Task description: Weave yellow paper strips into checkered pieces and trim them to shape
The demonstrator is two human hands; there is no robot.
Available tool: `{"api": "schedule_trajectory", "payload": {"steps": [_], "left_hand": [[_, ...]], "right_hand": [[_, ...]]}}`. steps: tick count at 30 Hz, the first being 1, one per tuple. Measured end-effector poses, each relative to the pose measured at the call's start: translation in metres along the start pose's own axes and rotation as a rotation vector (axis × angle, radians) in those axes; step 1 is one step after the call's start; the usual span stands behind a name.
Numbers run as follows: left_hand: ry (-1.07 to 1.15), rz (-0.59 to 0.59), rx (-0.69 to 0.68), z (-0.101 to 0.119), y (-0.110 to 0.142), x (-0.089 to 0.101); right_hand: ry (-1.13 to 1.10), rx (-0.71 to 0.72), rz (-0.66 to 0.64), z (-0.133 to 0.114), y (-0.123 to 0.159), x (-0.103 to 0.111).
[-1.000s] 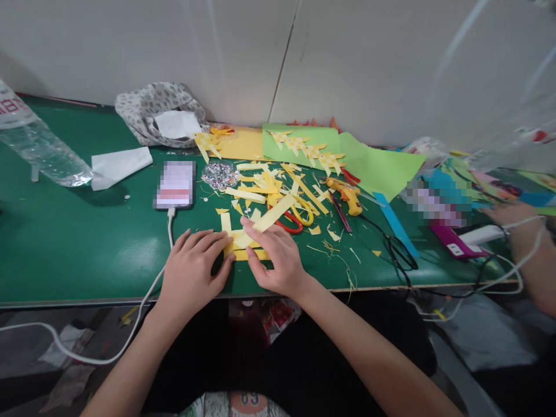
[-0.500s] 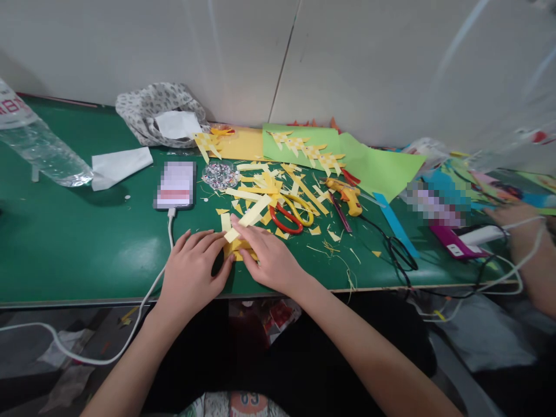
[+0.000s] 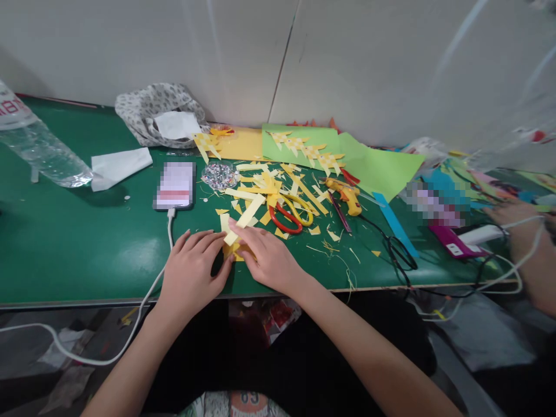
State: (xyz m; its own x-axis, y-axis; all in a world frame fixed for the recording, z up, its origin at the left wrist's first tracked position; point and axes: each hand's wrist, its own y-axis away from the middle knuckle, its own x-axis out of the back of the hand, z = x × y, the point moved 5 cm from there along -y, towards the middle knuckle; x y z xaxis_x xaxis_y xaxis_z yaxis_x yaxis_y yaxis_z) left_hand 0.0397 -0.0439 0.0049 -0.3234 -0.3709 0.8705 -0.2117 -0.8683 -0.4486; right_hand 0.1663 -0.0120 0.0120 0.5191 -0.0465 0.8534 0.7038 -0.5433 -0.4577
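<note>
My left hand (image 3: pixel 195 260) and my right hand (image 3: pixel 270 259) meet over some interlaced yellow paper strips (image 3: pixel 230 251) at the table's near side. The fingertips of both are pressed closed on the paper, which they partly cover. One pale yellow strip (image 3: pixel 248 215) sticks up at a slant from beside my right index finger. Another pale end (image 3: pixel 225 221) stands out beyond my left fingertips. Just past my right hand lie scissors with a red and a yellow handle loop (image 3: pixel 286 220), their blades hidden under yellow paper scraps (image 3: pixel 260 184).
Finished yellow woven paper fish (image 3: pixel 304 149) lie on green paper (image 3: pixel 365 165). A yellow glue gun (image 3: pixel 345 194) with black cord is right. Left are a phone (image 3: pixel 176 184) on a white cable and a tilted water bottle (image 3: pixel 39 142). Another person's hand (image 3: pixel 516 220) is far right.
The slanting pale strip has tilted a little steeper and shifted slightly left, together with the fingers of my right hand. My left hand stays nearly still.
</note>
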Motion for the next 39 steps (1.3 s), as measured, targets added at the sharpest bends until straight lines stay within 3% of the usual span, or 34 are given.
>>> {"api": "schedule_trajectory", "payload": {"steps": [6, 12, 18, 26, 31, 39], "left_hand": [[0.002, -0.001, 0.003, -0.0006, 0.0004, -0.0011], [-0.002, -0.003, 0.009, -0.0013, 0.0009, -0.0022], [-0.014, -0.010, 0.013, -0.0014, 0.0009, -0.0014], [-0.019, -0.014, 0.009, -0.0005, 0.0002, -0.0005], [-0.034, -0.005, 0.001, -0.0006, 0.0008, -0.0009], [-0.007, 0.002, -0.003, -0.0010, 0.0003, -0.0007]], "right_hand": [[-0.017, 0.007, 0.004, -0.0009, -0.0004, 0.0006], [-0.019, -0.067, -0.107, 0.0012, -0.0029, -0.0031], [-0.090, -0.111, -0.130, 0.0037, -0.0014, -0.0046], [-0.136, -0.067, -0.049, 0.0024, 0.0005, -0.0005], [-0.175, 0.003, -0.093, -0.0010, 0.0018, -0.0023], [-0.143, -0.063, -0.063, 0.0028, 0.0030, -0.0036]]}}
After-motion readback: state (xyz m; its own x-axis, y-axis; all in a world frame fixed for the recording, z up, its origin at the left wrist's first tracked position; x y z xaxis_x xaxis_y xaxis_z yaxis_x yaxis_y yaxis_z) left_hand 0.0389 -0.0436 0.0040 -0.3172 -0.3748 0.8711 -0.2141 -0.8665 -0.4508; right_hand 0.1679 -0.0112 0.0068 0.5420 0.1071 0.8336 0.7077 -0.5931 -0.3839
